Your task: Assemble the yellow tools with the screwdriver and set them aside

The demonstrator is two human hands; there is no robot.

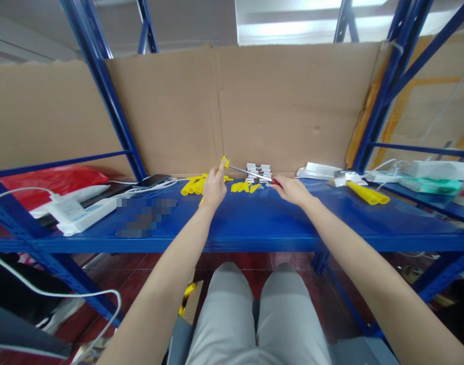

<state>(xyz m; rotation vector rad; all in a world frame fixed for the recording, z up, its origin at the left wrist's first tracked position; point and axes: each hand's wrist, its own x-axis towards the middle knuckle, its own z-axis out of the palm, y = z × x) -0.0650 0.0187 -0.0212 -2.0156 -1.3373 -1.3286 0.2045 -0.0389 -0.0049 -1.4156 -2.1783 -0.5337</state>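
Observation:
A small yellow piece (226, 161) is pinched at the raised fingertips of my left hand (215, 187). My right hand (293, 191) is closed around the red handle of a long, thin metal tool (244, 170). The tool points left, its tip close to the yellow piece; I cannot tell whether they touch or exactly what kind of tool it is. Beneath it lie several small yellow scraps (244, 187). Behind these, several white pieces with dark middles (258, 171) lie stacked against the cardboard. Yellow tubes (193, 185) are piled just left of my left hand.
A blue shelf surface (254, 218) spans between blue posts, with a cardboard panel (285, 101) along its back. On the left lie a white power strip (87, 215), cables and a red bag (60, 177). To the right are two yellow tubes (366, 193) and white packaging (319, 171).

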